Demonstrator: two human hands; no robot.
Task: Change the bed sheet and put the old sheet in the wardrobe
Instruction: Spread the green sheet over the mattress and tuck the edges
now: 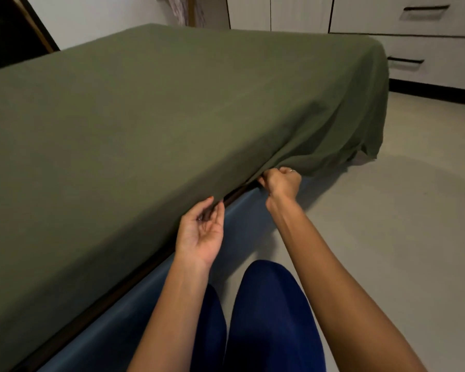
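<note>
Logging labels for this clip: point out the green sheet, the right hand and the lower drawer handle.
sheet [151, 108], head view, flat top surface.
right hand [282, 181], head view, back of the fist gripping the sheet's edge.
drawer handle [405, 61], head view, middle of the bar.

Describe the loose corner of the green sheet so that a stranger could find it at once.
Start at the bed under the green sheet, then follow its near edge past the right hand toward the drawers. There the loose corner hangs to the floor, untucked and rumpled.
</note>
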